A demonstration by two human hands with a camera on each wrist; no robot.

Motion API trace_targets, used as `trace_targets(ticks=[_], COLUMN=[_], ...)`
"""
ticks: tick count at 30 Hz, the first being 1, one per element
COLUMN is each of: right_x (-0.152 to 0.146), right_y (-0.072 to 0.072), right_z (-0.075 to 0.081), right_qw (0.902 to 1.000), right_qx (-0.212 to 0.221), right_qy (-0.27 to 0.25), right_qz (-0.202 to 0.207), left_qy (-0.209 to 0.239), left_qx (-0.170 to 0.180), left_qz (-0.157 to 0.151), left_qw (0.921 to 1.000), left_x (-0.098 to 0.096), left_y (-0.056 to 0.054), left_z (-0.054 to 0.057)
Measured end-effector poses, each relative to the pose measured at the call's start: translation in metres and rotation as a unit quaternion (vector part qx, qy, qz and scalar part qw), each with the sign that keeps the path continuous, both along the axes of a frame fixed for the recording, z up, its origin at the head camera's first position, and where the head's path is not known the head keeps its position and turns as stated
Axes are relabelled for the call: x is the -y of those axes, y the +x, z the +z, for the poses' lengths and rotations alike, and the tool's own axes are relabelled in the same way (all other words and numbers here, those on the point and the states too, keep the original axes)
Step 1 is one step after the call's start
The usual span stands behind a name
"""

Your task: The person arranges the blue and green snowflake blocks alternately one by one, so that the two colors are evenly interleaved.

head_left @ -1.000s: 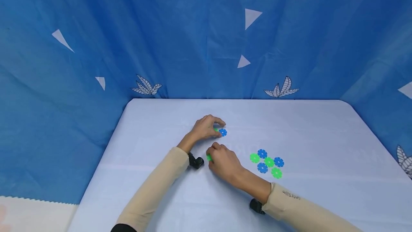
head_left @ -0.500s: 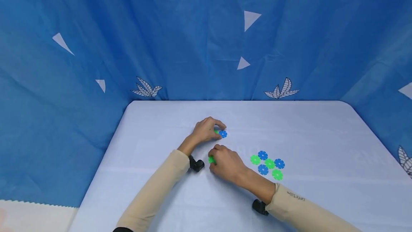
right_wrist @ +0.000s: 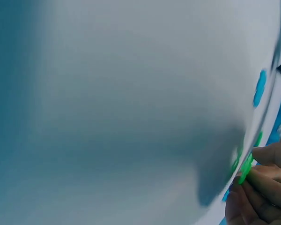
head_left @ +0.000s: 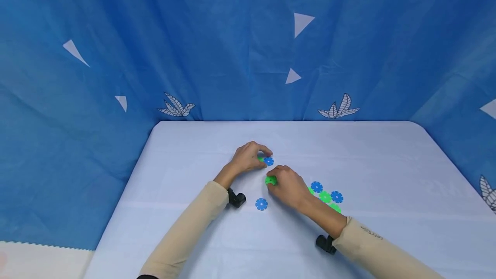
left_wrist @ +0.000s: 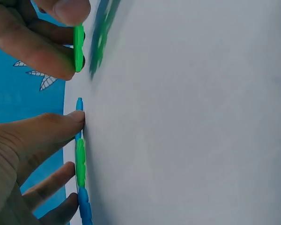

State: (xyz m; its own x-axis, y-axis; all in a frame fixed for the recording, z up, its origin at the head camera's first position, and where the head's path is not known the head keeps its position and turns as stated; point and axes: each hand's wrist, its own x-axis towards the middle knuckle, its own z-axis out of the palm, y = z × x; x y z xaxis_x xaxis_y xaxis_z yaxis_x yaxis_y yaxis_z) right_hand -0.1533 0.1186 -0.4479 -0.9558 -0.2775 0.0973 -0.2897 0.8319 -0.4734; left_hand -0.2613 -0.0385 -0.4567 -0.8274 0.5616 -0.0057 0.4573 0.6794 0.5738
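My right hand (head_left: 288, 187) pinches a green notched disc (head_left: 271, 180) between thumb and fingers, and the right wrist view shows this green disc (right_wrist: 246, 168) tilted. Farther back, my left hand (head_left: 246, 157) holds a flat-lying blue notched disc (head_left: 268, 161) between thumb and index finger. A green disc (head_left: 260, 159) beside it is partly covered by that hand. In the left wrist view, a green disc (left_wrist: 80, 161) and another blue disc (left_wrist: 85, 206) stand in line with it along my left fingers. A loose blue disc (head_left: 261, 204) lies nearer me.
Right of my right hand lies a group of several blue and green discs (head_left: 324, 197), partly hidden by that arm. Everything rests on a white-covered table (head_left: 372, 154). A blue patterned curtain (head_left: 248, 55) surrounds the back and sides. Each wrist carries a black camera (head_left: 237, 199).
My right hand has moved right and slightly back with the green disc, uncovering the loose blue disc and now hiding part of the group. My left hand stays in place.
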Motion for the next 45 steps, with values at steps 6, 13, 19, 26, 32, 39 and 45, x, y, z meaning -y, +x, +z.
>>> trace_targets(ticks=[6,13,19,26,32,39,45], right_x=[-0.011,-0.016,-0.016,-0.016,-0.013,-0.015,-0.016], right_y=[-0.015,-0.037,-0.047,-0.048,-0.047,-0.043,-0.042], right_z=[-0.001,0.001,0.000,-0.002,-0.002,-0.005,-0.007], right_qw=[0.9997,0.9982,0.9971,0.9970,0.9967,0.9959,0.9961], right_qx=[0.002,0.000,0.010,-0.011,-0.011,-0.018,-0.022], right_qy=[-0.002,0.026,0.039,0.050,0.055,0.063,0.061], right_qz=[-0.024,-0.054,-0.065,-0.058,-0.059,-0.063,-0.059], left_qy=[-0.006,-0.001,0.009,0.009,0.011,0.012,0.007], left_qx=[0.009,0.008,0.014,0.013,0.023,0.027,0.022], left_qz=[0.009,0.009,0.006,0.006,0.011,0.007,0.008], left_qw=[0.9999,0.9999,0.9998,0.9998,0.9996,0.9995,0.9997], left_x=[0.001,0.001,0.001,0.002,0.003,0.001,0.001], left_y=[0.002,0.001,0.000,0.000,0.000,0.001,0.003], left_z=[-0.002,0.000,0.002,0.004,0.004,0.000,0.002])
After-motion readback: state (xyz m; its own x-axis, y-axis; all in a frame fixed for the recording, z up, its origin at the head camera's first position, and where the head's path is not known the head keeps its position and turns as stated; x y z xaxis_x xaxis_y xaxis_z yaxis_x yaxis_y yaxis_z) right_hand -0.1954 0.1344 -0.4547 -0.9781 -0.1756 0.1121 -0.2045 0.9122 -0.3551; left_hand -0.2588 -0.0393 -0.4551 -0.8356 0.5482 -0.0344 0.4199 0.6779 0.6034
